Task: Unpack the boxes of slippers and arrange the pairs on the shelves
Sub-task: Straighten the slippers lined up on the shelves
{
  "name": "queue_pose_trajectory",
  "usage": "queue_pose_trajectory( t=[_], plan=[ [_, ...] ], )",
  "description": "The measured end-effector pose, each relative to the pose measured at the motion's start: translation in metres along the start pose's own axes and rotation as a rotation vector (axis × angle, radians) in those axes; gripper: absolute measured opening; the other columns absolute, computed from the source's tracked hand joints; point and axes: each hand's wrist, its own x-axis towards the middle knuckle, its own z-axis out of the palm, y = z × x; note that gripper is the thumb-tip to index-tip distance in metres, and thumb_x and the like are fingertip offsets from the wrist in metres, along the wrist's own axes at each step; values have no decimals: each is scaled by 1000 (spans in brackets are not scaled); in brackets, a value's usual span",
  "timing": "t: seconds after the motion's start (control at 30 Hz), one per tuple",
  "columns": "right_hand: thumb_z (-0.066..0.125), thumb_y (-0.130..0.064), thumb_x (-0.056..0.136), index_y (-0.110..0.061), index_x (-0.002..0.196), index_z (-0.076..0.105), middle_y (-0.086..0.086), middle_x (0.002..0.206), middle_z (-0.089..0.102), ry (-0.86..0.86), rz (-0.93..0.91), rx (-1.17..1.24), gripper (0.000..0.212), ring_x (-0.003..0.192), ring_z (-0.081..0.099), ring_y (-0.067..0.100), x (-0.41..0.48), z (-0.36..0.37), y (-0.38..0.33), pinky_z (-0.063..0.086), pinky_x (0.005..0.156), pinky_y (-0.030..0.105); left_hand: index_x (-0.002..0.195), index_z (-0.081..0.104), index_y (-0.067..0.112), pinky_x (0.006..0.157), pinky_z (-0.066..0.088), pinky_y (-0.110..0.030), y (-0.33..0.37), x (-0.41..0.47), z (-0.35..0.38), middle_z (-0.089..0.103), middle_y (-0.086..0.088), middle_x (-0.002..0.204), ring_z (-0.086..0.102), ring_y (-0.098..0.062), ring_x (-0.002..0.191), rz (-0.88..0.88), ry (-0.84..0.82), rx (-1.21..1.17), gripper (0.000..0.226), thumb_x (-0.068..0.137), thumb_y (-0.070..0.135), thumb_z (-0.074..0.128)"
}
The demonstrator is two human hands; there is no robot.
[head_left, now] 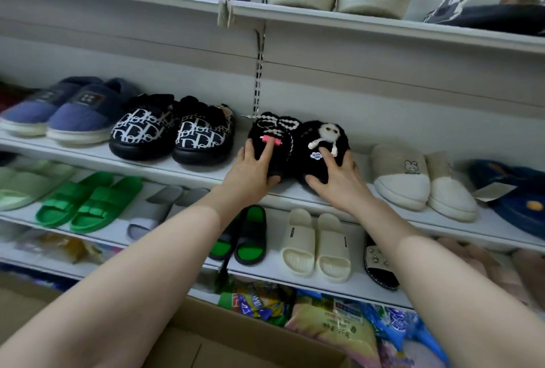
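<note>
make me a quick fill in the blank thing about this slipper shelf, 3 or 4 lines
1. The left hand and the right hand each grip one of the fluffy slippers, whose colour is ____.
2. The cream pair stands to the ____ of the fluffy slippers.
3. The green sandals sit one shelf ____ the fluffy slippers.
4. The monogram pair stands just to the ____ of the fluffy slippers.
Missing words: black; right; below; left.

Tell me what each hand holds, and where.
Left hand grips the left black slipper by its near end; right hand grips the right black slipper likewise.
</note>
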Motion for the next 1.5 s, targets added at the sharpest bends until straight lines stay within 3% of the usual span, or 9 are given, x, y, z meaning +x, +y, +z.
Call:
queue_pose_trajectory(
  t=[0.17,0.27,0.43,0.63,0.73,0.83,0.97,1.4,1.5],
  plan=[
    [56,-39,93,-20,148,38,21,157,20,339,-215,-41,61,144,23,40,-6,-7,-31,31,114,51,144,42,16,117,26,-41,-32,-21,-29,46,-14,144,33,-36,138,218,207,133,59,90,26,62],
    [56,-28,95,-17,145,43,20,155,27,385,-329,10,53,143,26,37,-8,-1,-69,30,114,46,131,57,9,112,34,-48,-69,-25,-47,59,-18,127,48,-40,125,294,367,189,56,78,18,73],
    [56,-32,96,-21,147,39,18,156,26,290,-444,32,55,141,30,36,-3,31,-145,32,113,43,143,42,18,111,28,-58,-151,-31,-78,44,-19,142,30,-44,138,75,428,212,73,78,32,72],
    [55,-60,91,-35,155,16,14,161,11,65,-158,155,80,145,22,38,23,73,-229,27,115,44,152,12,33,115,19,-57,-246,-26,-91,11,-17,159,7,-40,146,-136,168,64,96,78,58,66],
    [59,-69,83,-42,154,10,14,161,9,11,-26,191,91,144,26,40,38,83,-251,32,114,47,152,5,38,118,16,-52,-270,-17,-87,-1,-20,160,6,-44,145,-90,47,-34,97,79,56,65],
    [64,-67,79,-44,153,10,13,153,20,25,54,229,95,137,36,39,47,93,-265,36,109,42,153,5,37,119,12,-48,-281,-8,-82,-3,-27,157,8,-49,143,-17,46,-80,93,82,49,63],
    [62,-67,75,-47,150,10,15,144,27,98,117,192,93,133,34,43,52,104,-280,35,111,46,152,1,39,118,16,-49,-286,2,-75,-5,-27,157,13,-49,140,-6,56,-64,91,85,51,61],
    [54,-60,89,-39,153,0,20,157,-1,-21,87,174,86,143,11,48,55,105,-291,21,115,52,152,-4,38,117,10,-45,-283,6,-80,-7,-28,157,9,-49,142,-13,-5,-46,87,91,49,56],
    [52,-63,89,-39,153,0,20,157,2,-51,83,145,86,143,15,48,57,103,-288,25,114,52,152,-4,39,118,12,-47,-281,3,-81,-8,-26,157,8,-49,142,-13,-23,-8,84,93,48,53]
  ],
)
